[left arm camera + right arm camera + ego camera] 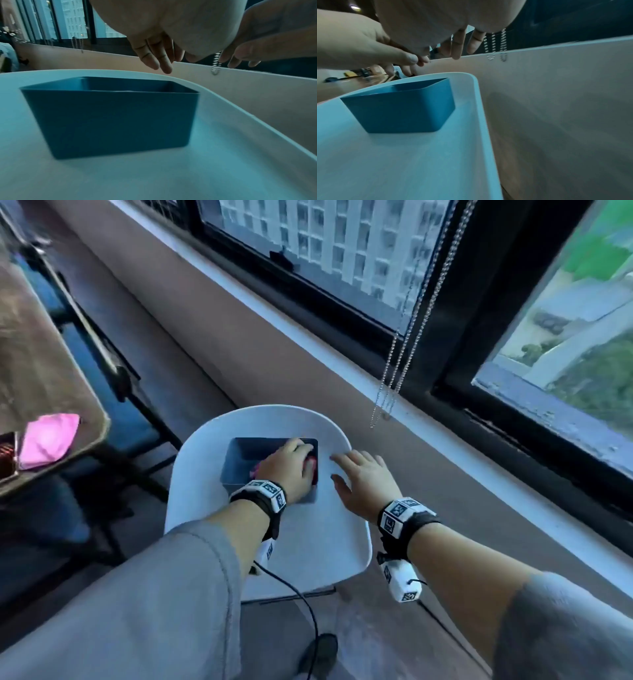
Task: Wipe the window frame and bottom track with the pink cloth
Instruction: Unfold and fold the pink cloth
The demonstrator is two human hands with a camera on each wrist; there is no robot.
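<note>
A pink cloth (48, 440) lies folded on the brown table at far left, out of reach of both hands. My left hand (291, 463) hovers over the blue box (246, 453), its fingers (154, 58) straight and holding nothing. A scrap of pink-red fabric (311, 465) shows under those fingers, inside the box. To the right of the box my right hand (363, 474) spreads open above the white seat (308, 542). The black window frame (445, 302) and its bottom track (531, 440) run along the upper right, untouched.
The blue box (111, 119) stands on a white chair seat (223, 162) against the wall below the white sill (308, 344). A bead chain (404, 337) hangs in front of the frame, down to the sill. A dark device lies beside the cloth on the table (51, 364).
</note>
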